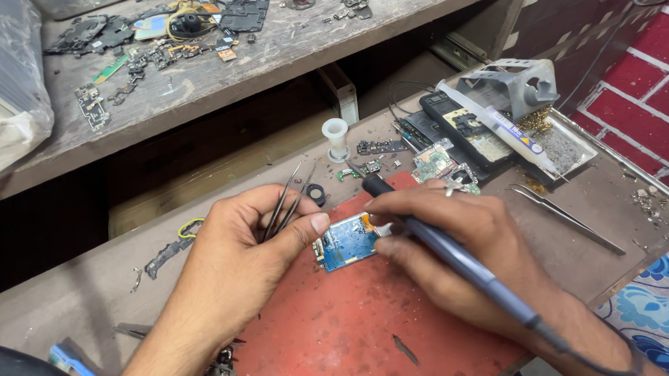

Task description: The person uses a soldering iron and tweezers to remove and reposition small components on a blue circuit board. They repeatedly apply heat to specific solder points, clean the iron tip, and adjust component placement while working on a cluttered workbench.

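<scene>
My left hand grips tweezers, thumb pinning the blue circuit board at frame centre on the red mat. My right hand clasps the soldering iron, near a phone on the worktop.

One view only, from the head, looking steeply down and forward over the workbench. It sits close: the left hand and right hand fill the lower middle, forearms running off the bottom edge. Further up, the shelf crosses the top; a red brick wall closes the right corner.
</scene>
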